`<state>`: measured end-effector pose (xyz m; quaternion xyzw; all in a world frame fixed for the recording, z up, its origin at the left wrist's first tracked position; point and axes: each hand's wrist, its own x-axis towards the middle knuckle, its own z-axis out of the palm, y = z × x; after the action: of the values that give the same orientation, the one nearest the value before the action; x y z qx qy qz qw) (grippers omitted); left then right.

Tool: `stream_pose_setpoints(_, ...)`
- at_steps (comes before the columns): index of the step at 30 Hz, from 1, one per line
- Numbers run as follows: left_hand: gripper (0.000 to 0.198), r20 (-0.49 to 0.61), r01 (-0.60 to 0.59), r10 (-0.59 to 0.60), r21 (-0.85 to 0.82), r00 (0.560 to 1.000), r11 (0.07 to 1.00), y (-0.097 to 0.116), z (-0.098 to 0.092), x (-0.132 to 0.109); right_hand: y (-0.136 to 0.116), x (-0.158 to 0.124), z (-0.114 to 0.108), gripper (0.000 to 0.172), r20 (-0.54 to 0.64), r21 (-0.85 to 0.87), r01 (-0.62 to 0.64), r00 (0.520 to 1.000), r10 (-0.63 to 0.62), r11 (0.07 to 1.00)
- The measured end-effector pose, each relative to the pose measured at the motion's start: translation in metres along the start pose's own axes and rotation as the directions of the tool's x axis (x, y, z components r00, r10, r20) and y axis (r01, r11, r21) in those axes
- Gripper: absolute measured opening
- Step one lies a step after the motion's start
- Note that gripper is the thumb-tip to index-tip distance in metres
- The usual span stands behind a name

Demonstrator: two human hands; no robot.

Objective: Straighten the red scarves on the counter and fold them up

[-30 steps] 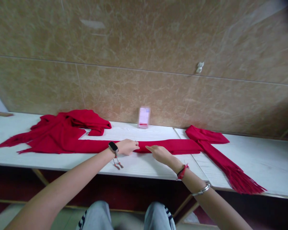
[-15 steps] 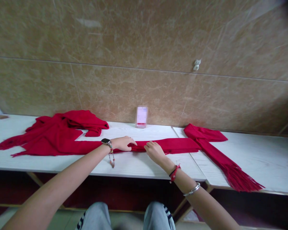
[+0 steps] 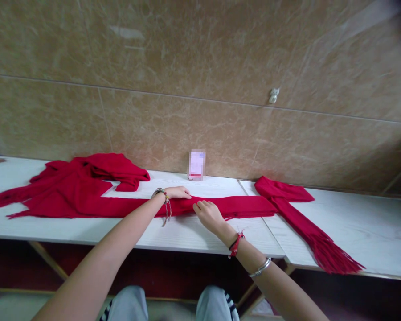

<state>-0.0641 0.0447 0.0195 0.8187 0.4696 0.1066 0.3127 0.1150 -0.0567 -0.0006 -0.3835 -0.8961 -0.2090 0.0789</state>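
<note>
A long red scarf [image 3: 240,206], folded lengthwise into a band, lies across the white table. At the band's far edge my left hand [image 3: 177,192] pinches the cloth, its fingertips pointing right. My right hand [image 3: 207,215] is closed on the near side of the same band, fingers curled, just right of the left hand. Leftward the band runs into a loose spread of red cloth [image 3: 83,191] with fringed ends. To the right, another red scarf length [image 3: 297,218] with a long fringe lies bent, touching the band's end.
A phone-like thing [image 3: 196,164] with a blurred screen leans on the brown tiled wall [image 3: 153,120] behind the table [image 3: 167,236]. A small white cat figure [image 3: 274,95] is fixed to the wall. Dark shelf space lies under the table, above my knees.
My left hand has shifted slightly up and to the far edge of the scarf, its wrist turned. My right hand has moved a little left and down, closer to the left.
</note>
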Motion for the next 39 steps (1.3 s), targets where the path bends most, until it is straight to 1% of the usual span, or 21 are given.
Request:
stream_pose_setpoints(3,0.027,-0.036,-0.028,0.025,-0.083,0.999,0.996,0.007,-0.006,0.001,0.002,-0.001,-0.004,0.025,-0.037,0.002,-0.061,0.997,0.061,0.998)
stream_pose_setpoints(5,0.029,-0.076,-0.061,0.050,-0.153,0.996,0.986,0.014,-0.011,0.001,0.007,0.000,-0.008,0.032,-0.056,0.025,-0.121,0.991,0.122,0.992)
stream_pose_setpoints(8,0.029,-0.143,-0.148,0.107,-0.321,0.984,0.936,0.035,-0.021,0.007,0.021,0.002,-0.022,0.040,-0.083,0.071,-0.227,0.969,0.232,0.971)
stream_pose_setpoints(10,0.027,-0.183,-0.203,0.139,-0.407,0.973,0.890,0.056,-0.031,0.016,0.036,0.002,-0.036,0.045,-0.086,0.082,-0.280,0.954,0.287,0.956)
stream_pose_setpoints(12,0.024,-0.197,-0.230,0.157,-0.433,0.968,0.872,0.082,-0.043,0.029,0.056,-0.001,-0.054,0.048,-0.084,0.087,-0.312,0.944,0.319,0.946)
stream_pose_setpoints(14,0.023,-0.170,-0.234,0.174,-0.450,0.970,0.862,0.112,-0.053,0.046,0.079,-0.008,-0.071,0.049,-0.102,0.132,-0.329,0.934,0.343,0.935)
stream_pose_setpoints(17,0.024,-0.097,-0.260,0.243,-0.469,0.965,0.844,0.156,-0.057,0.075,0.121,-0.028,-0.089,0.050,-0.187,0.325,-0.324,0.899,0.396,0.889)
stream_pose_setpoints(19,0.025,-0.086,-0.302,0.293,-0.403,0.952,0.864,0.182,-0.050,0.096,0.150,-0.047,-0.093,0.050,-0.195,0.477,-0.337,0.860,0.471,0.812)
stream_pose_setpoints(21,0.026,-0.085,-0.333,0.322,-0.254,0.943,0.908,0.204,-0.032,0.119,0.176,-0.070,-0.087,0.049,-0.109,0.611,-0.387,0.823,0.557,0.691)
stream_pose_setpoints(23,0.028,-0.074,-0.338,0.331,-0.113,0.941,0.934,0.220,-0.007,0.140,0.195,-0.092,-0.072,0.048,0.011,0.735,-0.420,0.793,0.609,0.532)
stream_pose_setpoints(25,0.029,-0.055,-0.330,0.328,-0.042,0.943,0.943,0.229,0.021,0.157,0.206,-0.112,-0.049,0.046,0.096,0.841,-0.411,0.752,0.652,0.351)
stream_pose_setpoints(26,0.030,-0.045,-0.323,0.322,-0.015,0.946,0.946,0.231,0.036,0.161,0.208,-0.120,-0.036,0.045,0.134,0.877,-0.408,0.716,0.685,0.255)
stream_pose_setpoints(28,0.033,-0.031,-0.304,0.307,0.056,0.951,0.951,0.226,0.061,0.162,0.209,-0.132,-0.009,0.040,0.211,0.904,-0.418,0.614,0.761,0.086)
stream_pose_setpoints(29,0.037,-0.027,-0.294,0.298,0.094,0.954,0.951,0.221,0.070,0.158,0.208,-0.136,0.004,0.037,0.244,0.903,-0.428,0.564,0.789,0.026)
stream_pose_setpoints(30,0.041,-0.026,-0.287,0.293,0.130,0.956,0.949,0.213,0.077,0.151,0.207,-0.138,0.014,0.034,0.270,0.900,-0.436,0.525,0.807,-0.017)
stream_pose_setpoints(31,0.045,-0.025,-0.280,0.288,0.165,0.957,0.946,0.203,0.082,0.141,0.206,-0.140,0.023,0.031,0.286,0.897,-0.439,0.502,0.816,-0.044)
stream_pose_setpoints(32,0.049,-0.027,-0.271,0.282,0.198,0.959,0.942,0.192,0.084,0.130,0.205,-0.140,0.028,0.029,0.291,0.898,-0.437,0.492,0.820,-0.057)
stream_pose_setpoints(34,0.056,-0.049,-0.252,0.276,0.277,0.960,0.927,0.168,0.084,0.103,0.205,-0.140,0.034,0.028,0.296,0.904,-0.420,0.487,0.822,-0.076)
stream_pose_setpoints(35,0.056,-0.078,-0.257,0.311,0.396,0.947,0.882,0.156,0.083,0.090,0.206,-0.140,0.035,0.029,0.295,0.911,-0.403,0.493,0.819,-0.086)
stream_pose_setpoints(37,0.049,-0.088,-0.261,0.355,0.521,0.931,0.813,0.135,0.079,0.068,0.210,-0.140,0.034,0.034,0.296,0.925,-0.368,0.530,0.794,-0.099)
stream_pose_setpoints(39,0.050,-0.074,-0.245,0.353,0.588,0.933,0.771,0.120,0.078,0.054,0.215,-0.141,0.033,0.040,0.302,0.922,-0.379,0.572,0.763,-0.081)
